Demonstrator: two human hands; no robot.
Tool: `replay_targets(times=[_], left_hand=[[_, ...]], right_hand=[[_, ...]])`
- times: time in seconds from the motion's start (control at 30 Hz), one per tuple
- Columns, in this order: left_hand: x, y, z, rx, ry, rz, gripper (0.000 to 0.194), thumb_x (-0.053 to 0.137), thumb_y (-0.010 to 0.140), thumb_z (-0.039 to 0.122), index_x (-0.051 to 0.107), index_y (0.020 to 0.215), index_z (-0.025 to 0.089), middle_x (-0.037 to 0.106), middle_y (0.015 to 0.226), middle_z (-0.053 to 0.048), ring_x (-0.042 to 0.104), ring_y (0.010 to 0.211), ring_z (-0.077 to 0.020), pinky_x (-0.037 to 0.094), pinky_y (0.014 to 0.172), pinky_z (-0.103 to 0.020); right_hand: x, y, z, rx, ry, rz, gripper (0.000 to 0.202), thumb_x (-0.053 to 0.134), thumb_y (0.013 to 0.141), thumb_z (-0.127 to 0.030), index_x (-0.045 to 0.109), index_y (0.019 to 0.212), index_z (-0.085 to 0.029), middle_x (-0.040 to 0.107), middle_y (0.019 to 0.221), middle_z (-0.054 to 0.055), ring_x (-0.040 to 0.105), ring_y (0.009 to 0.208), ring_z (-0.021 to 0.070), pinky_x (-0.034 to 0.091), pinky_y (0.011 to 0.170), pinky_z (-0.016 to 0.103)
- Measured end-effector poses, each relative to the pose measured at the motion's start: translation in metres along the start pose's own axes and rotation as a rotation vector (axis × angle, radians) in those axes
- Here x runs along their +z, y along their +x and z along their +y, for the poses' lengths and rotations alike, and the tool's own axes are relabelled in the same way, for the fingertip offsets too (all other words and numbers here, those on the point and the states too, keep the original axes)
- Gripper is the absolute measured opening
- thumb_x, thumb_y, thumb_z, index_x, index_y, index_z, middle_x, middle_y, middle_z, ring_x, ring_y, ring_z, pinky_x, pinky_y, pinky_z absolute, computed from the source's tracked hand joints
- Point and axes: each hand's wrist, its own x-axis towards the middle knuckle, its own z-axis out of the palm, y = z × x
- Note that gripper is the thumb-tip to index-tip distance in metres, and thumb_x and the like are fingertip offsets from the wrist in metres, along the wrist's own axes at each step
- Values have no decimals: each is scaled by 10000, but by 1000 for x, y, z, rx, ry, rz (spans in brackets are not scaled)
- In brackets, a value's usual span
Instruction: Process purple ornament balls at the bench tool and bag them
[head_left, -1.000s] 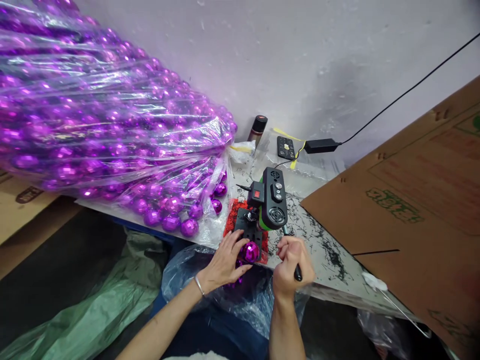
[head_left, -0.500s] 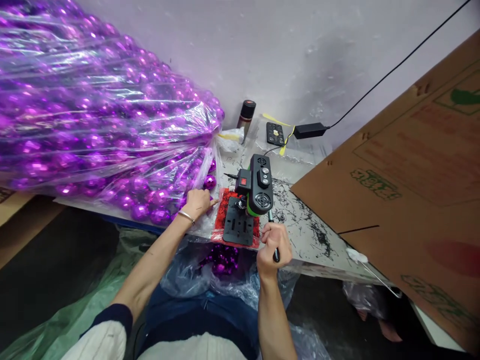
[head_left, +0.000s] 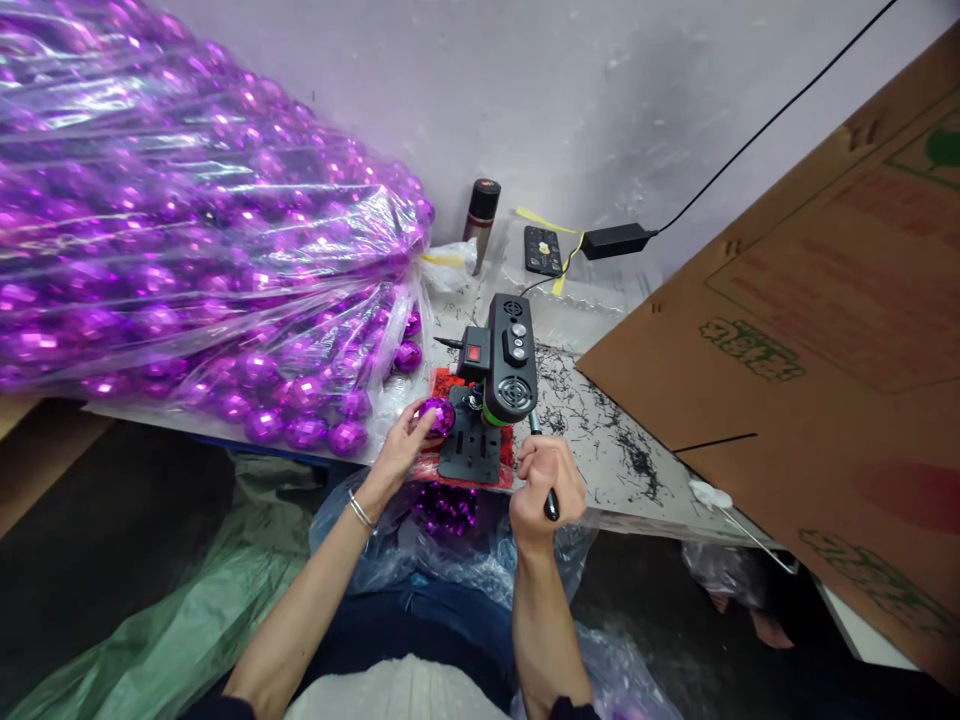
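Note:
My left hand (head_left: 405, 445) pinches a shiny purple faceted ball (head_left: 437, 416) at the left edge of the black slotted base plate (head_left: 471, 455). Above this plate stands a small black machine (head_left: 513, 350) with a green band and a red switch. Wrapped round the black lever handle (head_left: 552, 504) on the machine's right side is my right hand (head_left: 546, 485), closed in a fist. A red mat (head_left: 508, 455) lies under the plate. To the left, a large clear bag (head_left: 225, 240) is full of purple balls, and some show at its gathered mouth.
A dark spray can (head_left: 481, 222), a black patterned pad (head_left: 541, 250) and a power adapter (head_left: 616, 241) sit behind the machine. Black shreds litter the table (head_left: 592, 440). A big cardboard box (head_left: 810, 350) leans in from the right. Purple pieces (head_left: 446, 508) lie in plastic below the table edge.
My left hand has come away from the bag's edge and now holds a purple ball beside the base plate. My right hand stays on the lever. The view has shifted slightly.

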Motion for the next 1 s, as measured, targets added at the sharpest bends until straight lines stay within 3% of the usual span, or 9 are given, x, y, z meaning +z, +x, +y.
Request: replay_targets(times=[0.13, 0.27, 0.43, 0.7, 1.0], left_hand=[[12, -4, -10, 112, 81, -21, 632, 822, 897, 594, 608, 1361, 222, 828, 1171, -104, 816, 1084, -250, 660, 990, -413], [21, -5, -20, 263, 272, -13, 546, 836, 907, 459, 625, 1359, 236, 796, 1290, -113, 778, 1204, -277, 609, 1091, -458], [26, -5, -32, 340, 436, -5, 691, 894, 862, 451, 632, 1460, 224, 766, 1390, -149, 714, 1351, -352, 541, 1196, -548], [32, -1, -37, 414, 515, -73, 628, 887, 900, 433, 658, 1455, 249, 785, 1362, -110, 757, 1274, -314, 603, 1121, -472], [32, -3, -57, 605, 592, -94, 603, 890, 908, 442, 605, 1394, 226, 724, 1419, -148, 708, 1380, -341, 577, 1184, -528]], right_hand=[[-2, -1, 1, -10, 0, -23, 394, 459, 1087, -156, 515, 706, -241, 579, 664, -27, 612, 637, 130, 440, 590, 290], [-3, -1, 0, -11, -32, -35, 394, 449, 1085, -168, 520, 706, -247, 575, 658, -22, 615, 636, 140, 451, 584, 296], [-5, -1, 0, -9, -30, -43, 378, 457, 1085, -165, 524, 722, -245, 585, 674, -24, 613, 639, 132, 452, 592, 288], [-5, -4, 2, -3, -27, -36, 391, 460, 1086, -178, 533, 708, -247, 600, 676, -13, 610, 640, 141, 463, 598, 298], [-7, -5, 0, 5, -64, -51, 392, 450, 1097, -192, 515, 714, -248, 598, 691, -16, 602, 641, 133, 446, 599, 297]])
